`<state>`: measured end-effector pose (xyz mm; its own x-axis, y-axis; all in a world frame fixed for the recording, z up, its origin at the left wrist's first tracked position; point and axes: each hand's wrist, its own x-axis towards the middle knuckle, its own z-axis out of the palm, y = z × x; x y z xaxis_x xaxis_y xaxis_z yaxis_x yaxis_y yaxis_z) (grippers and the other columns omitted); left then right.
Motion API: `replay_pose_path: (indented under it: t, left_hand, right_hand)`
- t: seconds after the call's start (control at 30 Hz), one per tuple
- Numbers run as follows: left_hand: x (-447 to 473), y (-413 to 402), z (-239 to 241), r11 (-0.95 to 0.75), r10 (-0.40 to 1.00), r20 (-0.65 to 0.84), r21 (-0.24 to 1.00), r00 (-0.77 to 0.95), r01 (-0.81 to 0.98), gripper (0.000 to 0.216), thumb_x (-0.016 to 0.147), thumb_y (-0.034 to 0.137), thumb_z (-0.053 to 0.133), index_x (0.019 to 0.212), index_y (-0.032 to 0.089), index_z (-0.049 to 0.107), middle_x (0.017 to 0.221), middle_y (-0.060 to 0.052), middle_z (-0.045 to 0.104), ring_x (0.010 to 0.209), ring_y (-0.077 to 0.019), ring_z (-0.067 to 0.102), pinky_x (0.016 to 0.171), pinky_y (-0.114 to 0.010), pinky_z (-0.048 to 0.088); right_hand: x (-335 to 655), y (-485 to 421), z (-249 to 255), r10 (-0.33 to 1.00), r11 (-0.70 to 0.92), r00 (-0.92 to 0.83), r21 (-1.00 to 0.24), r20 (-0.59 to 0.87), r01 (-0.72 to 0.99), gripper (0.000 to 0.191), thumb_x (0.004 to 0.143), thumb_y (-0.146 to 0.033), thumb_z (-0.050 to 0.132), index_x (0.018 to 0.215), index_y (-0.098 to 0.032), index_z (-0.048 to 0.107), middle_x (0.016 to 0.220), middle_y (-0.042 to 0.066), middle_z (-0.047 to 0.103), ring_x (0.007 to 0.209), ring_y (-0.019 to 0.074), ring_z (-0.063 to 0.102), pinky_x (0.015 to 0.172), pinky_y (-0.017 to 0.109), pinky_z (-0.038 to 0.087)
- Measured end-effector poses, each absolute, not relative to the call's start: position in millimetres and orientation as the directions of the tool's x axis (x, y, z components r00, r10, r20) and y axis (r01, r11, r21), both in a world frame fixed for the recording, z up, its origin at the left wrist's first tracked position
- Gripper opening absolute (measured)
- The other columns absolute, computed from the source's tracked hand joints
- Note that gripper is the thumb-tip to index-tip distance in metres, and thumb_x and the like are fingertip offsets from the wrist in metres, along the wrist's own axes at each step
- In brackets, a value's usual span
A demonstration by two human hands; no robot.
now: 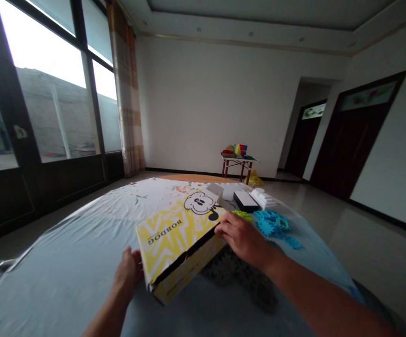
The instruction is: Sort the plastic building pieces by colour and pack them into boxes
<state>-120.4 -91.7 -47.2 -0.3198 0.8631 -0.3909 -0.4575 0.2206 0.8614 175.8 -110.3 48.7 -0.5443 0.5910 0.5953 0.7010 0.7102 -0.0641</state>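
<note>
A yellow and white cardboard box (174, 234) with a cartoon dog and the word BORDOG lies on the grey sheet (65, 262) before me. Its lid stands slightly lifted along the near right side. My left hand (129, 271) grips the box's near left corner, fingers curled behind it. My right hand (241, 236) rests on the lid's right edge, fingers bent over the rim.
Past the box lie a green piece (243, 215), blue plastic pieces (275, 224), a black and white box (245, 200) and white boxes (264, 196). A small red-legged table (238, 161) with colourful things stands by the far wall. Windows run along the left, dark doors on the right.
</note>
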Motion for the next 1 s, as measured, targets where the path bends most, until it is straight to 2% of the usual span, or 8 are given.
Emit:
replay_pose_path:
  t: [0.13,0.23,0.3,0.4,0.57,0.7,0.83,1.0]
  left_hand:
    - [-110.1,-85.5,-33.7,0.248,0.918,-0.365,0.831,-0.153,-0.498,0.046,0.084,0.035,0.03,0.112,0.01,0.056,0.077,-0.014,0.072,0.064,-0.0279,0.068,0.058,-0.04,0.052]
    - [-119.0,-88.1,-20.9,0.236,0.941,-0.323,0.835,-0.096,-0.497,0.053,0.084,0.041,0.028,0.118,0.009,0.054,0.08,-0.016,0.072,0.066,-0.0313,0.068,0.06,-0.045,0.053]
    - [-131.4,-94.6,-12.1,0.218,0.955,-0.286,0.852,-0.074,-0.476,0.053,0.083,0.044,0.032,0.115,0.01,0.057,0.078,-0.016,0.072,0.064,-0.0314,0.067,0.058,-0.044,0.053]
    - [-153.1,-111.2,1.3,0.299,0.948,-0.319,0.872,0.014,-0.387,0.055,0.072,0.054,0.049,0.104,0.012,0.063,0.082,-0.014,0.072,0.061,-0.0304,0.066,0.053,-0.04,0.052]
    - [-181.3,-141.4,15.3,0.33,0.937,-0.325,0.944,-0.126,0.02,0.052,0.048,0.051,0.074,0.09,0.019,0.069,0.087,-0.006,0.073,0.069,-0.0281,0.067,0.057,-0.034,0.053]
    - [-189.2,-149.7,13.9,0.429,0.902,-0.43,0.891,-0.027,0.145,0.054,0.048,0.05,0.076,0.094,0.024,0.067,0.078,-0.005,0.073,0.065,-0.0292,0.067,0.055,-0.038,0.053]
    - [-187.6,-150.5,7.5,0.408,0.913,-0.4,0.886,-0.08,0.22,0.046,0.046,0.045,0.078,0.083,0.02,0.068,0.076,-0.006,0.073,0.066,-0.0289,0.067,0.058,-0.039,0.053]
    - [-181.3,-156.6,5.8,0.39,0.872,-0.46,0.859,0.166,0.331,0.038,0.059,0.044,0.072,0.083,0.015,0.069,0.076,-0.01,0.073,0.064,-0.0271,0.067,0.056,-0.033,0.051]
  right_hand:
    - [185.7,-125.5,54.2,0.602,0.689,-0.522,-0.063,0.604,0.722,0.014,0.083,-0.012,0.052,0.089,-0.019,0.063,0.087,0.004,0.055,0.085,0.0161,0.053,0.078,0.029,0.044]
    - [186.6,-137.8,54.4,0.61,0.698,-0.525,-0.089,0.593,0.711,0.014,0.084,-0.013,0.051,0.09,-0.019,0.062,0.089,0.005,0.055,0.086,0.0162,0.052,0.078,0.029,0.044]
    - [183.8,-146.9,49.8,0.619,0.707,-0.532,-0.114,0.578,0.698,0.014,0.085,-0.014,0.049,0.089,-0.019,0.062,0.089,0.005,0.054,0.085,0.016,0.052,0.078,0.029,0.044]
    - [174.9,-161.5,37.6,0.634,0.723,-0.56,-0.152,0.533,0.674,0.015,0.086,-0.014,0.047,0.089,-0.02,0.061,0.088,0.004,0.055,0.084,0.0155,0.052,0.077,0.028,0.043]
    - [153.7,-183.5,18.3,0.632,0.757,-0.61,-0.212,0.477,0.618,0.016,0.085,-0.014,0.048,0.09,-0.022,0.061,0.09,0.003,0.055,0.085,0.015,0.051,0.077,0.027,0.042]
    - [139.0,-194.0,8.7,0.61,0.781,-0.637,-0.22,0.471,0.585,0.018,0.083,-0.012,0.048,0.09,-0.022,0.061,0.089,0.003,0.055,0.085,0.0148,0.051,0.076,0.026,0.041]
    - [133.6,-198.3,-2.1,0.623,0.766,-0.631,-0.193,0.462,0.614,0.016,0.082,-0.011,0.049,0.086,-0.021,0.061,0.087,0.003,0.055,0.081,0.0149,0.051,0.073,0.026,0.041]
    - [135.2,-200.3,-15.9,0.658,0.733,-0.578,-0.235,0.483,0.638,0.014,0.082,-0.012,0.051,0.086,-0.023,0.061,0.087,0.001,0.057,0.082,0.0143,0.052,0.075,0.026,0.041]
